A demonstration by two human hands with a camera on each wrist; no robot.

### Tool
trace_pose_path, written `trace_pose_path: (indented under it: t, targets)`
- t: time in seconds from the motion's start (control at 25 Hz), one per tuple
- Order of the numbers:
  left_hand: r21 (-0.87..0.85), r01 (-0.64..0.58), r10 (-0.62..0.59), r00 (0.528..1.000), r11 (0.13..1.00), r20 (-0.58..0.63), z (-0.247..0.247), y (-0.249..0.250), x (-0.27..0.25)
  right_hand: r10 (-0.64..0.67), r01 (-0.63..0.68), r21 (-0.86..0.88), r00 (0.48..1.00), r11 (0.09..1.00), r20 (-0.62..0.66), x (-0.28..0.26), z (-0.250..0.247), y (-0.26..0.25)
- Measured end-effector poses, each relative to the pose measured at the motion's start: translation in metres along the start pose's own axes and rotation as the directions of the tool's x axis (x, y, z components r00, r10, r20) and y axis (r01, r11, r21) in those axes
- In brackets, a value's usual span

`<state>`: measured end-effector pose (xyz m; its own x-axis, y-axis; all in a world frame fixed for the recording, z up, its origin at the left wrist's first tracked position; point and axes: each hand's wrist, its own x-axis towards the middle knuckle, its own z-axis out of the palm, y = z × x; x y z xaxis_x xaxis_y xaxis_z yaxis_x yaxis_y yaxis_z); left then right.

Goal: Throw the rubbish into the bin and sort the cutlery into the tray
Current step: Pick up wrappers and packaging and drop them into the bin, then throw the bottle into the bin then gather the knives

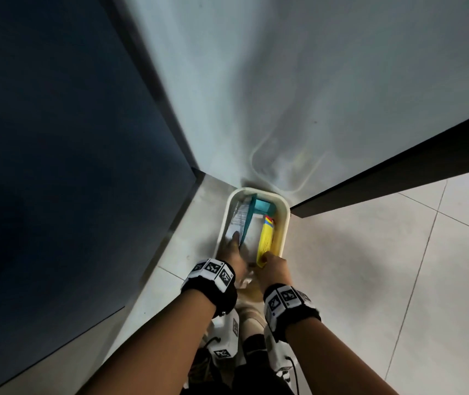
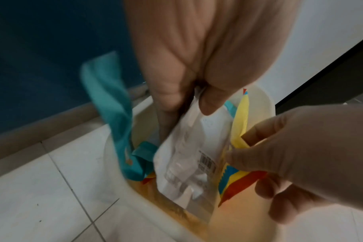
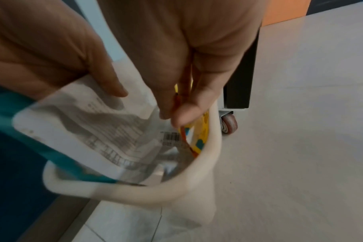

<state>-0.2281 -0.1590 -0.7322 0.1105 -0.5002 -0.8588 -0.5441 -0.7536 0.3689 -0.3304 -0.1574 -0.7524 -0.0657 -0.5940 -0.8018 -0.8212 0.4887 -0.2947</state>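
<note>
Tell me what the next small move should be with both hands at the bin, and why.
Probably let go of both wrappers. The left hand pinches the white and teal packet and the right hand pinches the yellow wrapper, and both pieces already hang inside the rim of the cream bin, so they should drop in.

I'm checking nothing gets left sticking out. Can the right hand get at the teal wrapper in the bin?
Probably not directly: the left hand and its white packet sit between the right hand and the teal wrapper.
</note>
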Motion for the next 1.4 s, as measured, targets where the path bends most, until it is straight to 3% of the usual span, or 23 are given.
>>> trace_pose_path:
  t: [0.08, 0.2, 0.32, 0.48, 0.64, 0.84, 1.08, 1.28, 1.4]
  targets:
    - [-0.003, 0.019, -0.019, 1.000, 1.000, 0.000, -0.002, -0.004, 0.009, 0.001, -0.001, -0.018, 1.000, 1.000, 0.004, 0.004, -0.002, 0.002]
    - [-0.071, 0.026, -0.034, 0.993, 0.997, -0.116, -0.009, -0.004, 0.001, -0.002, 0.003, -0.034, 1.000, 0.999, 0.012, -0.004, -0.009, 0.001]
    - [-0.132, 0.033, -0.062, 0.973, 0.991, -0.221, -0.015, 0.003, -0.022, -0.001, 0.001, -0.039, 1.000, 0.999, -0.001, -0.020, -0.020, 0.000]
    - [-0.121, 0.069, -0.100, 0.958, 0.990, -0.269, -0.034, 0.016, -0.061, -0.047, 0.046, -0.045, 0.999, 0.998, -0.021, -0.051, -0.051, -0.012]
    - [-0.134, -0.020, -0.019, 0.960, 0.991, -0.281, -0.071, 0.048, -0.129, -0.166, 0.163, -0.131, 0.986, 0.978, -0.011, -0.103, -0.102, -0.039]
    - [-0.360, -0.147, 0.062, 0.970, 0.921, -0.237, -0.126, 0.102, -0.247, -0.355, 0.349, -0.303, 0.934, 0.887, 0.039, -0.195, -0.183, -0.083]
    - [-0.422, -0.353, 0.202, 0.910, 0.835, -0.361, -0.214, 0.137, -0.432, -0.621, 0.611, -0.442, 0.771, 0.657, 0.143, -0.338, -0.271, -0.157]
    - [-0.418, -0.445, 0.179, 0.824, 0.792, -0.537, -0.267, 0.144, -0.554, -0.803, 0.767, -0.452, 0.573, 0.455, 0.163, -0.432, -0.317, -0.235]
    - [-0.404, -0.489, 0.174, 0.776, 0.773, -0.606, -0.293, 0.128, -0.609, -0.851, 0.807, -0.470, 0.489, 0.358, 0.191, -0.469, -0.325, -0.287]
